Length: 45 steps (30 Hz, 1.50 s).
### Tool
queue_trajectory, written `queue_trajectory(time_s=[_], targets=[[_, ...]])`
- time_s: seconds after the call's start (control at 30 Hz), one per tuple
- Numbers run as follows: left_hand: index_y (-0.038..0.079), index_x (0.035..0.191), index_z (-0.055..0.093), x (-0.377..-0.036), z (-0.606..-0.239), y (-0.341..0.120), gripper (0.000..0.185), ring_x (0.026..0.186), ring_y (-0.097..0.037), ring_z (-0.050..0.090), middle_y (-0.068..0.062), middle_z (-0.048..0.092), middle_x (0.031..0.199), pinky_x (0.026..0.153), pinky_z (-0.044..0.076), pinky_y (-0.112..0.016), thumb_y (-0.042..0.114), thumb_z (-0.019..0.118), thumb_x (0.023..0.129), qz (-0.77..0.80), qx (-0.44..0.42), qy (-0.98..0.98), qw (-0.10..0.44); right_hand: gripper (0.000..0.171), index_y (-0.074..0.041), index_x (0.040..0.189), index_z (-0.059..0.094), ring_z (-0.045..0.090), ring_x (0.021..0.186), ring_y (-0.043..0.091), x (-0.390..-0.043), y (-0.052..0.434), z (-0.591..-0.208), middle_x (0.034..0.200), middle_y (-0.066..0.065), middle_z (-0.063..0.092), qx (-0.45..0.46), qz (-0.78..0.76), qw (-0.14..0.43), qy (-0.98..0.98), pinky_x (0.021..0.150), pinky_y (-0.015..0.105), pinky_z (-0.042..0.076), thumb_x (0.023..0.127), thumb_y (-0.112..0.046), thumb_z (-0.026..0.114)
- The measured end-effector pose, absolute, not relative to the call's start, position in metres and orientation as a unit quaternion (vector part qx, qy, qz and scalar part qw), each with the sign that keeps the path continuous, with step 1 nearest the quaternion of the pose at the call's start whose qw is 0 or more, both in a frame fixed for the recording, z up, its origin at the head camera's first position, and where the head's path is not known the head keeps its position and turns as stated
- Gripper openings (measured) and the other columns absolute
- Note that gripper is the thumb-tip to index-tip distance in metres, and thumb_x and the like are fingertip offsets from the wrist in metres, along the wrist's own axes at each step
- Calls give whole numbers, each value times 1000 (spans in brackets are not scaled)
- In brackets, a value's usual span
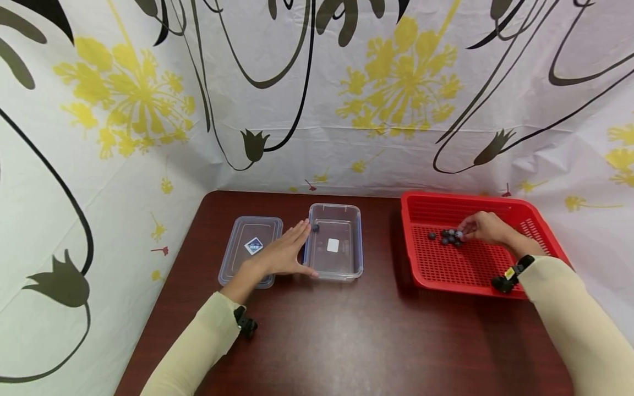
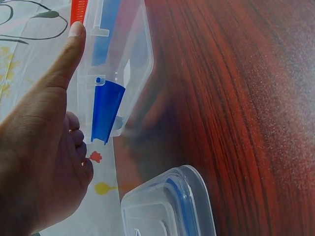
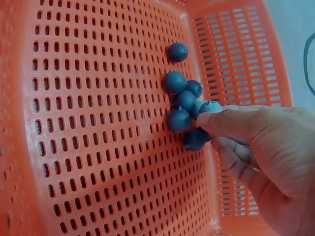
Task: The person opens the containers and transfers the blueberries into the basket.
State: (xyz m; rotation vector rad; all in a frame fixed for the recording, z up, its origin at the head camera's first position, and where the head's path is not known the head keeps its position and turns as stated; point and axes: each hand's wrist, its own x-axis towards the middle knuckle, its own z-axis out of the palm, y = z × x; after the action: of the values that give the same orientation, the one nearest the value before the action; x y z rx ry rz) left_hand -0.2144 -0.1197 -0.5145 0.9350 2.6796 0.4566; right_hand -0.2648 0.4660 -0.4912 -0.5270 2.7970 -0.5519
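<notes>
My right hand (image 1: 487, 228) reaches into the red plastic basket (image 1: 465, 275) and pinches a blueberry (image 3: 210, 106) between thumb and fingers. Right below it, several more blueberries (image 3: 178, 119) lie clustered on the perforated floor, with one blueberry (image 3: 177, 51) a little apart. On the left, my left hand (image 1: 282, 254) has its fingers straight and thumb spread along the near side of a clear plastic container (image 1: 342, 265), appearing to touch its left rim. Inside that container, by the fingertips, sits a single blueberry (image 1: 315, 227). A blue latch flap (image 2: 107, 110) hangs from the container's side.
A clear lid (image 1: 236, 258) with a blue-and-white label lies left of the container, partly under my left forearm. Container and basket stand apart on the dark wooden table (image 1: 346, 335). A patterned white cloth (image 1: 317, 99) hangs behind and at both sides.
</notes>
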Motion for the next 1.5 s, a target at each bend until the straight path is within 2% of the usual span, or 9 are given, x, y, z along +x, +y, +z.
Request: queue_trajectory(time_s=[0.33,0.47,0.57,0.73,0.93,1.17,1.37,1.5], targets=[[6,170,1,-213,-514,-119,136,164,-24,-4,-9,-7,179,132,8,-43,83,70,81,153,320,926,133,12,1,99,80,75,80,18,-266,469,-494,89,7,80,-178,-193,129,956,71,30,61,87,0,83],[5,170,1,-214,-514,-119,136,164,-23,-5,-9,-8,179,132,7,-43,83,69,81,154,321,925,133,14,1,100,80,75,80,16,-267,469,-491,90,7,80,-173,-187,122,959,70,28,60,87,-1,83],[5,170,2,-214,-514,-119,136,165,-24,-4,-9,-8,179,132,8,-43,83,69,81,153,323,925,131,16,1,102,80,76,79,14,-266,467,-485,91,8,80,-175,-191,106,960,69,24,59,86,0,84],[5,170,2,-214,-513,-120,136,165,-25,-4,-10,-7,179,132,9,-46,82,70,81,155,323,924,130,20,3,105,79,74,77,11,-264,452,-466,92,7,80,-200,-194,57,959,67,25,58,86,1,84],[7,170,-2,-214,-512,-120,136,165,-26,-3,-11,-6,179,132,9,-46,82,70,82,154,322,925,131,23,2,108,79,76,76,15,-265,414,-442,91,7,81,-251,-206,3,946,65,24,58,86,1,85],[5,170,1,-214,-513,-120,136,165,-27,-2,-12,-5,179,132,10,-47,82,71,81,159,324,923,133,23,-2,107,80,77,81,16,-264,345,-423,92,6,81,-299,-228,-32,926,72,34,61,85,-3,87],[4,170,2,-215,-515,-120,136,165,-28,-1,-12,-6,178,132,9,-47,81,71,81,158,330,922,129,24,-6,112,80,75,82,15,-270,288,-420,96,3,80,-311,-259,-3,914,69,26,56,88,-9,86],[3,170,3,-214,-514,-121,135,165,-31,1,-13,-4,178,132,10,-48,79,73,82,161,333,921,123,24,-5,112,80,75,84,18,-275,256,-424,97,6,80,-321,-278,19,905,70,27,57,89,-8,86]])
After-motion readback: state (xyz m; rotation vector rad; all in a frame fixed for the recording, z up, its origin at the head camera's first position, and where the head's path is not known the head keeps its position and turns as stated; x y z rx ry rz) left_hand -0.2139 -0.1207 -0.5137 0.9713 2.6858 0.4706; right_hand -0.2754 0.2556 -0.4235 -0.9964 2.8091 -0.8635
